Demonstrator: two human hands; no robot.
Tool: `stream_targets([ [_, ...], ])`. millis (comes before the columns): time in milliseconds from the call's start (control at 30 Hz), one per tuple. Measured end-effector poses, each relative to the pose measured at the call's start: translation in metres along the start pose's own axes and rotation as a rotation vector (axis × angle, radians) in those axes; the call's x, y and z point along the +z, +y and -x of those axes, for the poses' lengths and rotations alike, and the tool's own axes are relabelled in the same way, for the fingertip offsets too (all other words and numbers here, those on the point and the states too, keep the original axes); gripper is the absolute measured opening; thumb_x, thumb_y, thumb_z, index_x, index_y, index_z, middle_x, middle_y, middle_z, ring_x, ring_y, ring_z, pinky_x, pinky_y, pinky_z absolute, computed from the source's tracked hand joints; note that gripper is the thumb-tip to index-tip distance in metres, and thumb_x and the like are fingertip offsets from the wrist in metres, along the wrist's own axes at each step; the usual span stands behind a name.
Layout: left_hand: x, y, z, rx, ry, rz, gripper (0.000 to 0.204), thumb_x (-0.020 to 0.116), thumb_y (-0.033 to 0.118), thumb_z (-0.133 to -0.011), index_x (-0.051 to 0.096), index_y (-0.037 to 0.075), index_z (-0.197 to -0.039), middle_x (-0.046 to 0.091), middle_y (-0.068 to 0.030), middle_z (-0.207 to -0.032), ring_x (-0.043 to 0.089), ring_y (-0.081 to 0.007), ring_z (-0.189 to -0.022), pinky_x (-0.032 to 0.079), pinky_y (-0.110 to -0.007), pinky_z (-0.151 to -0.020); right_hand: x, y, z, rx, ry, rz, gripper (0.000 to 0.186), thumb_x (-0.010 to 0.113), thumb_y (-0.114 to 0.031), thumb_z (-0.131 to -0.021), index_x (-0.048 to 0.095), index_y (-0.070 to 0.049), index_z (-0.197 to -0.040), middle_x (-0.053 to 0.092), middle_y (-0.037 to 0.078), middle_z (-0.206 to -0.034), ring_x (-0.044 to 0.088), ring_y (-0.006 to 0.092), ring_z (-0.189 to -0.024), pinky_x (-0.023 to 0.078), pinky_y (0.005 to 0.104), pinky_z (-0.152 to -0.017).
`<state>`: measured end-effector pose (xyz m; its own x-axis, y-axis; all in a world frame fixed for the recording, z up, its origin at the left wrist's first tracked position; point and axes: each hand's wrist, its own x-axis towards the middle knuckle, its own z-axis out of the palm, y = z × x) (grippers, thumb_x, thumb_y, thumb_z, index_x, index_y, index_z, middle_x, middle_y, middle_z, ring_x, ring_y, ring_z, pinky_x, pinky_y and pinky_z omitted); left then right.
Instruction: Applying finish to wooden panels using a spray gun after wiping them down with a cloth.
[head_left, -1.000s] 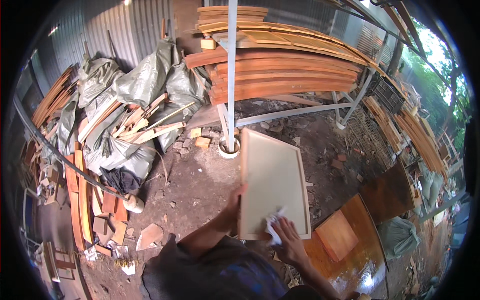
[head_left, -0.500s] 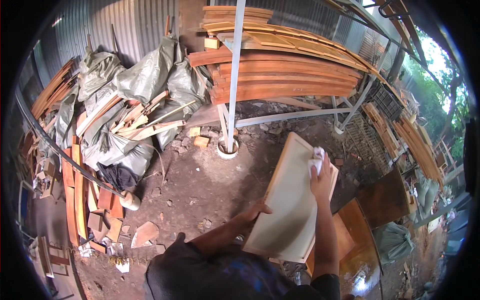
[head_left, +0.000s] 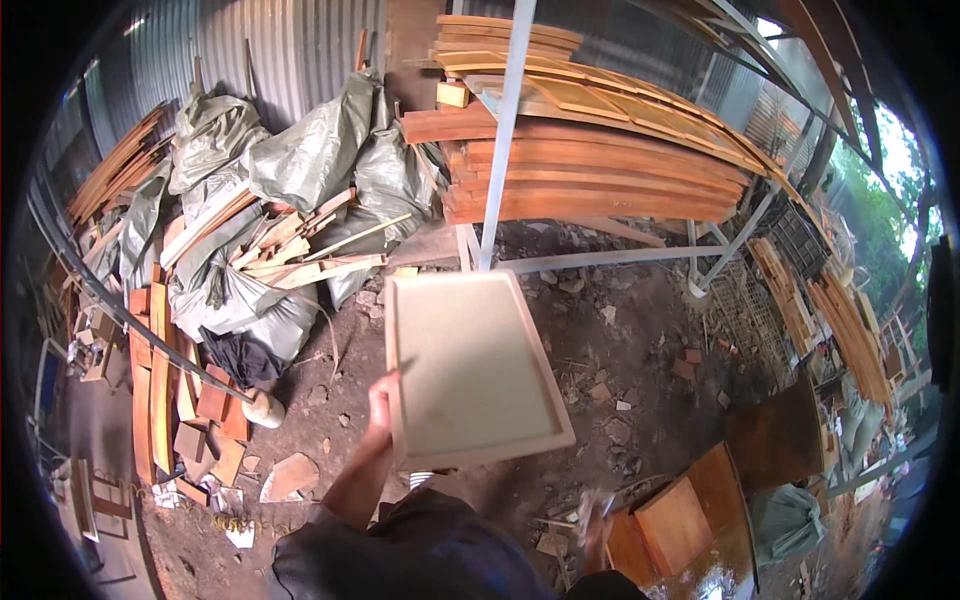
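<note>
A pale rectangular wooden panel (head_left: 470, 365) with a raised rim is held up in front of me, its flat recessed face toward me. My left hand (head_left: 381, 405) grips it by the left edge; the fingers behind it are hidden. My right hand (head_left: 595, 535) is low and apart from the panel, near the brown boards, and smeared by motion. A crumpled white cloth (head_left: 598, 503) shows blurred in it.
Brown boards (head_left: 672, 525) lie at the lower right beside a tied grey-green sack (head_left: 787, 522). A metal post (head_left: 508, 130) rises before stacked planks (head_left: 600, 178). Bulging sacks (head_left: 312, 140) and wood offcuts (head_left: 300, 250) fill the left. Rubble dots the dirt floor (head_left: 640, 345).
The panel has moved left and turned more upright, still in my left hand. My right hand has come off its face and dropped down toward my body with the cloth.
</note>
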<state>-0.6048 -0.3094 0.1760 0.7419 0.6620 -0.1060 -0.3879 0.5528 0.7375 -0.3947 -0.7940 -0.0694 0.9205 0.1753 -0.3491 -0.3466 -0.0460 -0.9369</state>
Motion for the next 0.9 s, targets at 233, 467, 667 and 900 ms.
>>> stream_targets([
  [233, -0.034, 0.147, -0.174, 0.094, 0.011, 0.253, 0.062, 0.062, 0.042, -0.084, 0.056, 0.004, -0.133, 0.064, -0.019, -0.12, 0.065, -0.0341, -0.104, 0.054, -0.048, -0.092, 0.086, 0.054, 0.029, 0.233, 0.174, 0.103, 0.043, 0.061, -0.035, -0.095, 0.067, 0.005, -0.11, 0.067, 0.005, -0.084, 0.062, 0.0133, -0.076, 0.05, 0.0303, -0.065],
  [467, -0.039, 0.248, -0.383, 0.168, -0.233, 0.394, 0.058, 0.063, 0.036, -0.084, 0.057, 0.001, -0.129, 0.065, -0.0218, -0.12, 0.065, -0.0385, -0.107, 0.052, -0.051, -0.097, 0.192, 0.001, -0.031, 0.248, 0.158, 0.137, 0.043, 0.061, -0.034, -0.095, 0.066, 0.006, -0.111, 0.068, 0.006, -0.085, 0.063, 0.0151, -0.077, 0.051, 0.0319, -0.065],
  [667, -0.037, 0.301, -0.535, 0.263, -0.235, 0.394, 0.06, 0.061, 0.037, -0.084, 0.056, 0.0, -0.131, 0.065, -0.0215, -0.122, 0.064, -0.0387, -0.108, 0.052, -0.051, -0.097, 0.245, -0.013, -0.128, 0.306, 0.091, 0.19, 0.044, 0.061, -0.033, -0.095, 0.066, 0.007, -0.112, 0.068, 0.008, -0.087, 0.064, 0.0166, -0.078, 0.052, 0.0333, -0.065],
  [900, -0.011, 0.33, -0.686, 0.278, -0.24, 0.406, 0.059, 0.063, 0.036, -0.084, 0.056, 0.002, -0.131, 0.065, -0.0211, -0.122, 0.064, -0.0389, -0.109, 0.05, -0.051, -0.099, 0.308, -0.047, -0.261, 0.001, -0.194, 0.894, 0.028, 0.065, -0.033, -0.095, 0.066, -0.006, -0.103, 0.063, 0.003, -0.079, 0.064, 0.0186, -0.069, 0.052, 0.0362, -0.058],
])
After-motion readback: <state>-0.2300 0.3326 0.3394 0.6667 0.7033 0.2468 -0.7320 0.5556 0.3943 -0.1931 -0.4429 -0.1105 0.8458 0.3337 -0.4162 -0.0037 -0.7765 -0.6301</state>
